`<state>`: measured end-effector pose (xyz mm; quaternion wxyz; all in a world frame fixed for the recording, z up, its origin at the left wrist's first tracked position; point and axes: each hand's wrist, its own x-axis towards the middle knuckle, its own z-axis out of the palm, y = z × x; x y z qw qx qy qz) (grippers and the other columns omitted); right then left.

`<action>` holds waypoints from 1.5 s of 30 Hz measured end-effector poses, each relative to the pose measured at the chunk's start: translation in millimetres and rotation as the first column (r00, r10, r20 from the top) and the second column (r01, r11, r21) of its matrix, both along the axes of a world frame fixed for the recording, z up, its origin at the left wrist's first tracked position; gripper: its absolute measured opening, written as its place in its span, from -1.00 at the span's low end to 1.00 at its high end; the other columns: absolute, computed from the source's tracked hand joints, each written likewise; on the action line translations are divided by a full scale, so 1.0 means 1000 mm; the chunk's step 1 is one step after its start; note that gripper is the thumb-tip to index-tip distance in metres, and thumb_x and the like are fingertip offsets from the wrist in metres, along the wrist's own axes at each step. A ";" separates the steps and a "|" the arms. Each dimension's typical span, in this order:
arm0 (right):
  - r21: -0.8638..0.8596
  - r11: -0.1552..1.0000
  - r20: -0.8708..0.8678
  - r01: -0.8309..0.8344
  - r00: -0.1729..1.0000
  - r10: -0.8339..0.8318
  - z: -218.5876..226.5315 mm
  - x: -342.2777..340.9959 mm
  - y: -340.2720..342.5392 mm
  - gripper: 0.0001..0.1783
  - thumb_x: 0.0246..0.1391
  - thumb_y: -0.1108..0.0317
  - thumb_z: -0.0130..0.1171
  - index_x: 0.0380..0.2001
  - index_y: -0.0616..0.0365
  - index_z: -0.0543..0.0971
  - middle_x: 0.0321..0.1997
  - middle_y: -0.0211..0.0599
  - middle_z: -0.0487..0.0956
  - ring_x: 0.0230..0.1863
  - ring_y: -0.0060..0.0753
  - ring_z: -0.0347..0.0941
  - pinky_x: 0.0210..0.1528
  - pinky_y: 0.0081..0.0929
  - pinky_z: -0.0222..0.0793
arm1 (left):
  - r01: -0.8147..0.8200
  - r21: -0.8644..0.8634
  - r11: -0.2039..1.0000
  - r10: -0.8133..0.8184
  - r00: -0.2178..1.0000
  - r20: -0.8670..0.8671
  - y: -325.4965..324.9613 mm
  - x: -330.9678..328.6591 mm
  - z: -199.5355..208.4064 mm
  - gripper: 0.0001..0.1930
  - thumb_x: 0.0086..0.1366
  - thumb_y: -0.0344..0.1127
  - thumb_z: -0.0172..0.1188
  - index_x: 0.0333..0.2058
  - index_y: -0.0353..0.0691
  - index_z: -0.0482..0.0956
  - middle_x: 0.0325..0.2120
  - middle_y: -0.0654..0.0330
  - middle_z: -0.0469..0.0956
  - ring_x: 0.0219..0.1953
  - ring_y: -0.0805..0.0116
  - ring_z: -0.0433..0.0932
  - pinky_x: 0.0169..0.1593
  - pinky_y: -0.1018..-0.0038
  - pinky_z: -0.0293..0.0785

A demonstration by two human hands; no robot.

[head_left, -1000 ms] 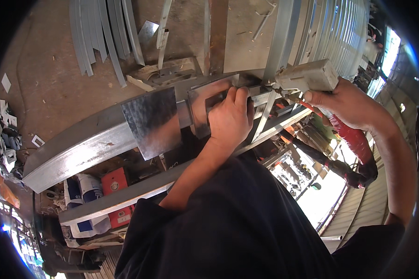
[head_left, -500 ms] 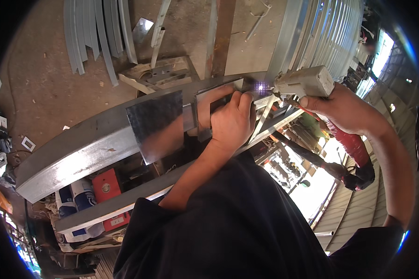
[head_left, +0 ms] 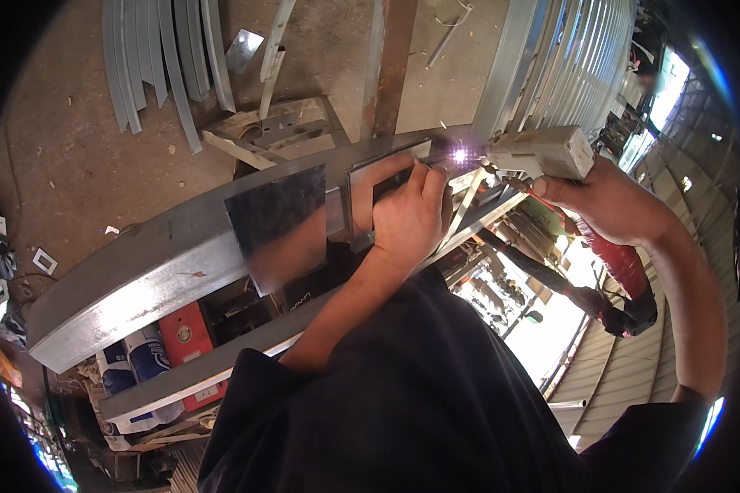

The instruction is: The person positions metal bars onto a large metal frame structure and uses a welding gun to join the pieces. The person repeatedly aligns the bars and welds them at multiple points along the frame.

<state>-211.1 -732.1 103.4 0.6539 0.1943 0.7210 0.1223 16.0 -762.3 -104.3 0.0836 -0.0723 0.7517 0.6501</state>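
My left hand [head_left: 411, 209] is closed on the right edge of some shiny square metal plates [head_left: 360, 193], which rest against a long grey steel beam [head_left: 173, 222]. Another reflective metal plate [head_left: 279, 222] leans on the beam to the left. My right hand [head_left: 604, 197] grips a pale, boxy welding tool [head_left: 543, 150], thumb on its near side. Beneath that hand runs a thick red cable [head_left: 610, 246]. A bright purple-white welding arc [head_left: 460, 154] glows between the tool and my left fingertips. The glare hides the exact contact point.
Long metal strips [head_left: 160, 57] lie on the floor at the far left, ribbed metal lengths [head_left: 584, 66] at the far right. A metal frame [head_left: 279, 131] sits behind the beam. A red box [head_left: 187, 329] and several white-and-blue bags [head_left: 146, 353] are under the bench.
The arc is brighter, and small sparks fly near it. The welding tool has shifted slightly right and down. My left hand stays on the plates.
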 end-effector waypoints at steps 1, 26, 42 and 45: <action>0.046 0.999 0.057 0.002 0.998 -0.005 -0.001 -0.004 -0.006 -0.26 0.37 -0.14 0.16 0.36 0.21 0.41 0.20 -0.02 0.60 0.17 -0.15 0.55 0.23 -0.19 0.49 | -0.002 0.000 1.000 0.002 1.000 0.002 0.000 -0.001 0.000 -0.62 0.15 -0.34 0.39 -0.07 -0.21 0.48 -0.26 0.07 0.60 -0.53 0.06 0.62 -0.50 0.25 0.56; 0.022 0.999 -0.032 -0.027 0.999 0.027 0.010 0.001 0.001 -0.32 0.37 -0.09 0.17 0.33 0.17 0.45 0.14 -0.03 0.63 0.11 -0.16 0.58 0.18 -0.24 0.49 | -0.044 0.023 0.999 0.045 0.998 -0.049 -0.001 0.000 -0.005 -0.67 0.12 -0.35 0.41 -0.14 -0.21 0.53 -0.34 0.12 0.58 -0.53 0.11 0.62 -0.47 0.28 0.56; 0.038 0.993 -0.078 0.109 0.991 -0.105 0.023 0.006 0.011 -0.32 0.35 -0.06 0.22 0.30 0.22 0.45 0.07 -0.05 0.64 0.04 -0.20 0.58 0.12 -0.22 0.50 | -0.019 0.032 0.999 0.020 0.999 -0.026 0.000 0.002 -0.003 -0.76 0.23 -0.32 0.33 -0.19 -0.22 0.50 -0.34 0.12 0.53 -0.52 0.14 0.61 -0.46 0.29 0.59; 0.054 0.994 -0.076 0.097 0.993 -0.093 0.024 0.007 0.014 -0.31 0.34 -0.05 0.23 0.32 0.21 0.42 0.14 0.02 0.62 0.14 -0.10 0.57 0.22 -0.18 0.47 | -0.045 0.010 0.999 0.046 0.998 -0.051 0.001 0.001 -0.004 -0.75 0.23 -0.32 0.33 -0.17 -0.21 0.52 -0.34 0.13 0.53 -0.53 0.16 0.61 -0.46 0.31 0.59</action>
